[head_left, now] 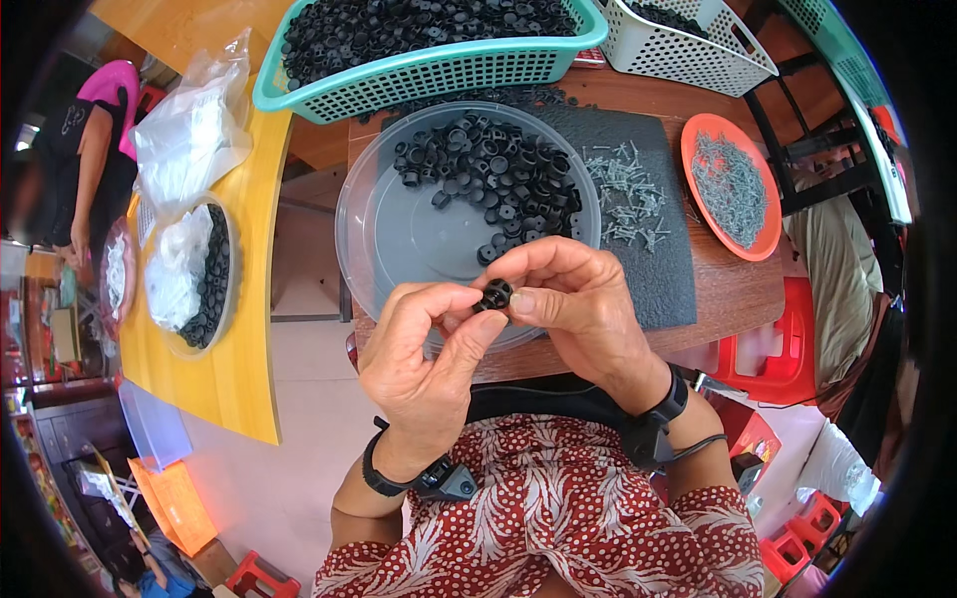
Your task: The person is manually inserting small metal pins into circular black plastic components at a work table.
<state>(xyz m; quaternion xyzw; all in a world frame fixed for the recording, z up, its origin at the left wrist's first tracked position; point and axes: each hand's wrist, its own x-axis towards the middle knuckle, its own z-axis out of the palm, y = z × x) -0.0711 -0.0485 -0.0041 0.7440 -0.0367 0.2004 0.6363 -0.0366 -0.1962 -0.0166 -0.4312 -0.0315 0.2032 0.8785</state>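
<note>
From the head view, I am pinching a black cap [495, 294] between both hands, left hand [429, 349] and right hand [573, 299], fingertips closed narrow on it above the clear tray [379, 234]. I judge assembly is underway; a screw [628, 194] seems needed next.

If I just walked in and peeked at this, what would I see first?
First you'd see two hands in the middle, the left hand and right hand, pinching one small black plastic cap between their fingertips. Right behind them sits a round clear tray with a heap of the same black caps, and farther back a teal basket full of more. To the right, an orange plate holds small grey screws.
</note>
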